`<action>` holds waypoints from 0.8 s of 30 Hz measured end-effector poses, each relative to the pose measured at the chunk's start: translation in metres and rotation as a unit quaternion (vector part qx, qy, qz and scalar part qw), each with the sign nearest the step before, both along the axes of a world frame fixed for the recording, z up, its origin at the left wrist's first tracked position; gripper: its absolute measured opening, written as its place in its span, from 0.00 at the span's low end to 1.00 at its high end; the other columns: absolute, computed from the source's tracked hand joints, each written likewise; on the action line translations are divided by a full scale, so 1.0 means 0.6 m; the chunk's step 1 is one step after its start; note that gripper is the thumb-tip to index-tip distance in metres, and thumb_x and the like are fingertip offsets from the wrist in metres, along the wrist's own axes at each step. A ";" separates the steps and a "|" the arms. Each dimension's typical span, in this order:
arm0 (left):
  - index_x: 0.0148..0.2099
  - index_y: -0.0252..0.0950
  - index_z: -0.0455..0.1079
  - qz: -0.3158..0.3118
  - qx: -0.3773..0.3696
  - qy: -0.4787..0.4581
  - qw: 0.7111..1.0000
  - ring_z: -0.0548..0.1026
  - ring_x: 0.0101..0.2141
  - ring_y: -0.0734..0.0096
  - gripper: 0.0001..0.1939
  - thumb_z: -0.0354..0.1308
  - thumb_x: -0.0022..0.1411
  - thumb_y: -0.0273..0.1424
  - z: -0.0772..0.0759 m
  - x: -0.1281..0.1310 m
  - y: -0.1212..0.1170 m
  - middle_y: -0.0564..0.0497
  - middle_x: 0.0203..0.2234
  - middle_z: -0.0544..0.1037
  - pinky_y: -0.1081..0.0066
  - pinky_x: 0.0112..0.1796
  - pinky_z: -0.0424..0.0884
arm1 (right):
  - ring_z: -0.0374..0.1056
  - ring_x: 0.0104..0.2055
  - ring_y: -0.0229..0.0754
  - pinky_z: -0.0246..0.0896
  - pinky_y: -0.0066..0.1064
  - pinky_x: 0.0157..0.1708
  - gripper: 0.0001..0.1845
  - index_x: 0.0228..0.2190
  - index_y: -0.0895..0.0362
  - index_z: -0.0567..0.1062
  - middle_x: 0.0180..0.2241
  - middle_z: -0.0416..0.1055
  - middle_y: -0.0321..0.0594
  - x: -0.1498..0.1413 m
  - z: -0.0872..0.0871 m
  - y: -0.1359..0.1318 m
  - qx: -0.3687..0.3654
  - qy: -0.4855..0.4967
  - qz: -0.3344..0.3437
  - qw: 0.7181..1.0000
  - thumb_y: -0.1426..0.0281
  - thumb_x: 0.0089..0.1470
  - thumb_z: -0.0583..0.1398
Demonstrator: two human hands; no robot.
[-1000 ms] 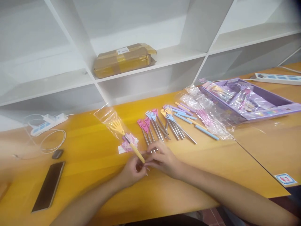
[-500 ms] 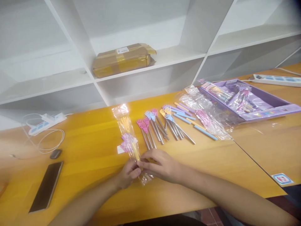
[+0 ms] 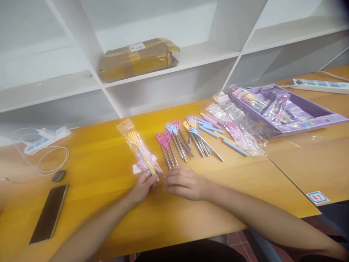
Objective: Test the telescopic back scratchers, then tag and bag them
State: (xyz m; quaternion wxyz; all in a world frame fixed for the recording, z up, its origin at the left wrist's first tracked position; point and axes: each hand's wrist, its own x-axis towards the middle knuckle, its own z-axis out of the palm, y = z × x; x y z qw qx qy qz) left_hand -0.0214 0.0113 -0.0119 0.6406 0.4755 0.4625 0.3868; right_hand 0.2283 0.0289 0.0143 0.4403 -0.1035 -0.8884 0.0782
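My left hand is closed around the lower end of a yellow back scratcher in a clear plastic bag. The scratcher's yellow hand-shaped head points away from me, and a pink card shows inside the bag. Just to the right, my right hand has its fingers curled together near the bag's edge; their tips are slightly blurred, and anything in them is hidden. Beyond it lie pink back scratchers, blue ones and yellow ones with metal rods.
Coloured tubes and clear bags lie at the right beside a purple box. A phone, a black case and a power strip are at the left. A taped parcel sits on the shelf.
My right hand has come off the scratcher's lower end and moved slightly right. The bagged scratcher, in my left hand, has shifted left and tilted more. The whole view has moved slightly.
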 end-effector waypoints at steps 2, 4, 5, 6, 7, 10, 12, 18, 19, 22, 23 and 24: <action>0.41 0.34 0.79 -0.044 0.012 0.013 0.999 0.70 0.27 0.69 0.26 0.68 0.63 0.54 0.009 0.004 -0.003 0.51 0.26 0.74 0.70 0.32 0.68 | 0.74 0.55 0.45 0.69 0.38 0.53 0.15 0.56 0.53 0.76 0.46 0.81 0.43 -0.002 -0.004 -0.001 -0.014 -0.001 -0.008 1.000 0.75 0.72 0.58; 0.44 0.34 0.79 -0.069 0.016 0.022 0.997 0.71 0.28 0.68 0.24 0.68 0.65 0.52 0.015 0.006 -0.005 0.50 0.27 0.75 0.70 0.33 0.69 | 0.74 0.50 0.44 0.68 0.37 0.49 0.12 0.53 0.52 0.76 0.43 0.81 0.42 -0.005 -0.007 0.001 -0.058 -0.006 -0.042 0.997 0.74 0.71 0.60; 0.44 0.34 0.79 -0.078 0.016 0.024 0.997 0.71 0.29 0.68 0.24 0.68 0.65 0.52 0.016 0.007 -0.006 0.50 0.28 0.76 0.70 0.33 0.70 | 0.75 0.47 0.44 0.67 0.37 0.47 0.09 0.50 0.52 0.76 0.41 0.81 0.42 -0.008 -0.008 0.003 -0.084 -0.008 -0.059 0.995 0.73 0.71 0.61; 0.43 0.34 0.79 -0.084 0.017 0.023 0.996 0.73 0.30 0.66 0.24 0.67 0.66 0.52 0.017 0.007 -0.006 0.48 0.29 0.77 0.69 0.34 0.71 | 0.74 0.44 0.43 0.66 0.36 0.45 0.07 0.48 0.52 0.76 0.40 0.81 0.41 -0.010 -0.008 0.005 -0.104 -0.010 -0.071 0.992 0.72 0.70 0.61; 0.42 0.34 0.79 -0.091 0.019 0.019 0.996 0.74 0.32 0.64 0.24 0.65 0.67 0.53 0.016 0.007 -0.006 0.47 0.30 0.78 0.68 0.36 0.73 | 0.73 0.41 0.42 0.65 0.36 0.43 0.05 0.46 0.52 0.76 0.38 0.80 0.41 -0.012 -0.008 0.007 -0.119 -0.011 -0.076 0.990 0.71 0.70 0.62; 0.37 0.34 0.80 -0.099 0.034 0.003 0.994 0.78 0.36 0.58 0.29 0.58 0.70 0.57 0.018 0.005 -0.003 0.43 0.32 0.80 0.63 0.41 0.76 | 0.72 0.39 0.42 0.63 0.36 0.41 0.03 0.44 0.53 0.77 0.38 0.80 0.40 -0.015 -0.006 0.011 -0.134 -0.020 -0.077 0.988 0.69 0.71 0.62; 0.39 0.35 0.80 -0.120 0.053 0.020 0.991 0.77 0.36 0.58 0.27 0.59 0.70 0.56 0.023 0.005 0.001 0.43 0.32 0.80 0.63 0.42 0.75 | 0.72 0.38 0.42 0.62 0.36 0.41 0.03 0.44 0.53 0.77 0.38 0.81 0.40 -0.016 -0.005 0.010 -0.139 -0.026 -0.077 0.987 0.68 0.72 0.62; 0.40 0.35 0.76 -0.184 0.085 0.038 0.978 0.72 0.32 0.65 0.21 0.63 0.68 0.50 0.038 0.007 0.009 0.49 0.31 0.76 0.68 0.37 0.69 | 0.72 0.38 0.42 0.60 0.36 0.41 0.04 0.45 0.53 0.77 0.37 0.81 0.39 -0.018 -0.008 0.006 -0.153 -0.014 -0.070 0.986 0.67 0.72 0.63; 0.41 0.35 0.76 -0.189 0.086 0.037 0.978 0.72 0.33 0.65 0.21 0.64 0.68 0.50 0.038 0.007 0.010 0.48 0.32 0.76 0.68 0.38 0.69 | 0.72 0.37 0.42 0.60 0.35 0.40 0.05 0.46 0.53 0.77 0.37 0.81 0.39 -0.018 -0.010 0.006 -0.156 -0.007 -0.071 0.985 0.66 0.71 0.63; 0.45 0.35 0.77 -0.193 0.095 0.057 0.975 0.74 0.36 0.63 0.18 0.65 0.67 0.46 0.034 0.004 0.009 0.47 0.36 0.78 0.67 0.41 0.70 | 0.71 0.35 0.42 0.61 0.35 0.39 0.10 0.50 0.53 0.76 0.34 0.80 0.37 -0.019 -0.015 0.006 -0.190 0.005 -0.086 0.978 0.63 0.71 0.64; 0.45 0.35 0.77 -0.191 0.099 0.067 0.974 0.74 0.37 0.63 0.17 0.66 0.67 0.45 0.032 0.003 0.009 0.47 0.36 0.78 0.67 0.41 0.71 | 0.71 0.35 0.42 0.61 0.35 0.40 0.12 0.51 0.53 0.76 0.33 0.79 0.36 -0.019 -0.016 0.006 -0.208 0.005 -0.090 0.974 0.62 0.70 0.64; 0.46 0.36 0.77 -0.188 0.103 0.074 0.974 0.74 0.38 0.62 0.16 0.66 0.67 0.44 0.029 0.003 0.008 0.47 0.37 0.78 0.67 0.42 0.71 | 0.71 0.35 0.41 0.62 0.35 0.40 0.12 0.51 0.53 0.76 0.33 0.78 0.36 -0.019 -0.018 0.005 -0.225 0.005 -0.092 0.970 0.61 0.70 0.65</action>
